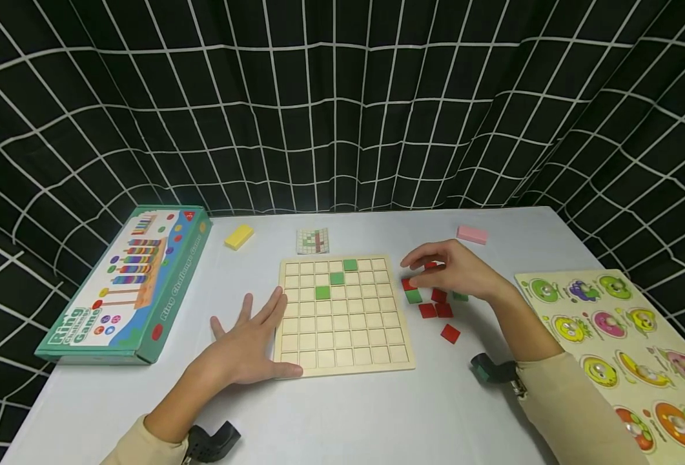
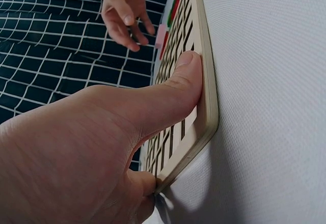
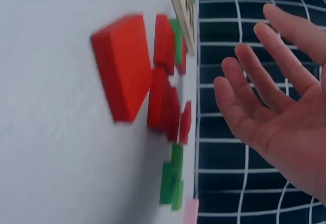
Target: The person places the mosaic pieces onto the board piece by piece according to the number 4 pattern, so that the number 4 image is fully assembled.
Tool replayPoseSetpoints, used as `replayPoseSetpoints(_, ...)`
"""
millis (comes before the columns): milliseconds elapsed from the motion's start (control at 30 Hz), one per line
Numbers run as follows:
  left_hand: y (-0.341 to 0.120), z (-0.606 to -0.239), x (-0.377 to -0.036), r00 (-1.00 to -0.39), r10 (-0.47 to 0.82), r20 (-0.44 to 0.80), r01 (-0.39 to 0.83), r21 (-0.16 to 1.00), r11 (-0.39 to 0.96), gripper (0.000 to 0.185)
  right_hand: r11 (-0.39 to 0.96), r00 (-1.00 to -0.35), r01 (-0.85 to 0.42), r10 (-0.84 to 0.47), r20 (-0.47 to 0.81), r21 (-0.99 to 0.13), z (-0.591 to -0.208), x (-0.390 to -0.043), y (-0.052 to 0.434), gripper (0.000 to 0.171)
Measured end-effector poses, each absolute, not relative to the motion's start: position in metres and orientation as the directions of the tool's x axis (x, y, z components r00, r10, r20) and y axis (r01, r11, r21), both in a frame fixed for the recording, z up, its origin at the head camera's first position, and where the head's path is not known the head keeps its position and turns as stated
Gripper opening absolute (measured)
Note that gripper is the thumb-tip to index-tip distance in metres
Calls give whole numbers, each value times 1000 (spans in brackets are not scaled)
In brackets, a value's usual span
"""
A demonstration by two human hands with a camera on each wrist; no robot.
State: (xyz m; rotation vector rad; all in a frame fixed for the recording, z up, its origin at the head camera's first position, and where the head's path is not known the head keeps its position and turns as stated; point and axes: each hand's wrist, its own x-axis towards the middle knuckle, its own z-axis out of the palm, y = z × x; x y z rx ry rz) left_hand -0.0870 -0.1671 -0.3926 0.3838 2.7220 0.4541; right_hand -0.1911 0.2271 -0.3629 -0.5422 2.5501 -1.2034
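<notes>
White worktop fills the lower frame. Wooden grid board at centre, three green tiles in its upper rows. Left hand flat, fingers straight, pressing the board's lower-left edge. Right hand, fingers relaxed and holding nothing, hovers over the loose red and green tiles just right of the board.

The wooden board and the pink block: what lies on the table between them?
In the head view, the right hand hovers there over loose red and green tiles, between the board and the pink block.
</notes>
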Motion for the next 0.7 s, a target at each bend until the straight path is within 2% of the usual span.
replayPoseSetpoints(400,-166,-392,-87,-900,317,-300,199,366,909,131,530,-891,-190,-447,-81,-827,-371,-197,256,36)
replayPoseSetpoints(700,-166,-392,-87,-901,315,-299,200,358,912,132,533,-916,-157,-394,-79,-831,-370,-200,277,42)
